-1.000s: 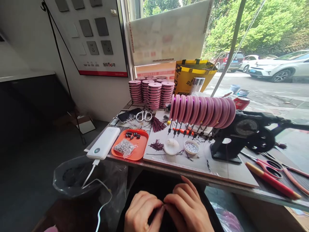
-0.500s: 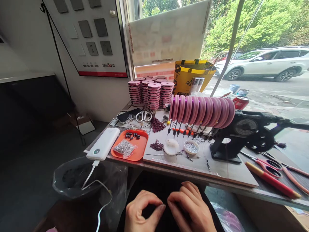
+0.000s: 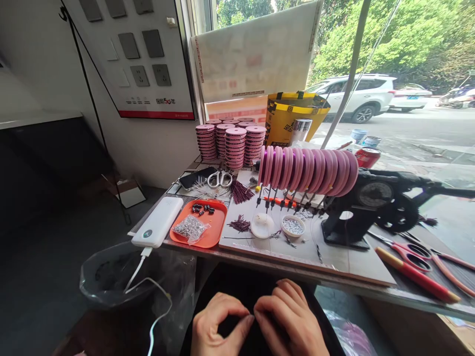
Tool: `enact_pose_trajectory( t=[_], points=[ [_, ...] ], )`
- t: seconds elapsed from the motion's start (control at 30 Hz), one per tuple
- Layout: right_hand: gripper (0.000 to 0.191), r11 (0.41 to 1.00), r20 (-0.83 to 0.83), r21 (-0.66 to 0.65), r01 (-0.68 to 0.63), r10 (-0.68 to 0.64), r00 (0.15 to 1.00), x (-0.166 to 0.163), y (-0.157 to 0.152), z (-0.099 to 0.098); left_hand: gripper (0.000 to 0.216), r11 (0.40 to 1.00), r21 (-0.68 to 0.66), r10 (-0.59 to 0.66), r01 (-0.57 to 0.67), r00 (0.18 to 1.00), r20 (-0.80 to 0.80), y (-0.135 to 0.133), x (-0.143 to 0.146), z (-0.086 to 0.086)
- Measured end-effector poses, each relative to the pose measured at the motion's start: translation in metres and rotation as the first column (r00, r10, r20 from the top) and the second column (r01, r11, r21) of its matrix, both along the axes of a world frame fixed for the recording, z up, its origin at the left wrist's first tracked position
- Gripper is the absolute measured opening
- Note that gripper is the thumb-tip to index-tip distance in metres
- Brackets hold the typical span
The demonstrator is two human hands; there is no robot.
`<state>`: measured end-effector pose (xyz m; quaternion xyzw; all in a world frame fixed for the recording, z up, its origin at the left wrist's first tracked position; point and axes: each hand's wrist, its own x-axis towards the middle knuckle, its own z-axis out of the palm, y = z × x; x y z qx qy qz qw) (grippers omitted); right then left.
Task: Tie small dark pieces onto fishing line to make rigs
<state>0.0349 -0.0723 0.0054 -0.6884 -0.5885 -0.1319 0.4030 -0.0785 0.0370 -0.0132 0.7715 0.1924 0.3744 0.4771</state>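
Holding the left grip (image 3: 220, 324) low over the dark lap (image 3: 241, 282), with thumb and forefinger bent into a ring and brought together at the tips. Curling the fingers of the right grip (image 3: 291, 319) inward as well, with the forefinger tip just beside the left pinch. Cannot tell about contact between thumb and forefinger on the right, nor about anything fine between the tips on either side: too small to make out.

Sitting at the near edge of the worktop (image 3: 406, 284), with both grips in front of that edge and apart from the things on it. Can see nearest to the grips, on a white board (image 3: 345, 262), a thin dark strand (image 3: 319, 253), a round white pad (image 3: 262, 226), a shallow dish holding silvery beads (image 3: 292, 226) and a small heap of short dark-red pieces (image 3: 239, 223). Can make out a bundle of longer dark-red strands (image 3: 241, 192) farther back on the board.

Standing on the board's right part, a black winder (image 3: 345, 232) with a row of pink reels (image 3: 311, 170). Lying to the board's left, an orange tray (image 3: 215, 225) with black pieces (image 3: 203, 209) and a bead bag (image 3: 190, 227). Lying to its right, red-handled scissors (image 3: 411, 254).
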Motion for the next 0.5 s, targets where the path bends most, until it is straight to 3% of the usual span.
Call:
enact_pose_trajectory(
  t=[0.5],
  points=[
    [0.014, 0.999, -0.008, -0.039, -0.022, 0.021, 1.000, -0.0022, 0.0011, -0.0023, 0.013, 0.959, 0.257, -0.099, 0.117, 0.992, -0.085, 0.0094, -0.0040, 0.0095]
  ],
)
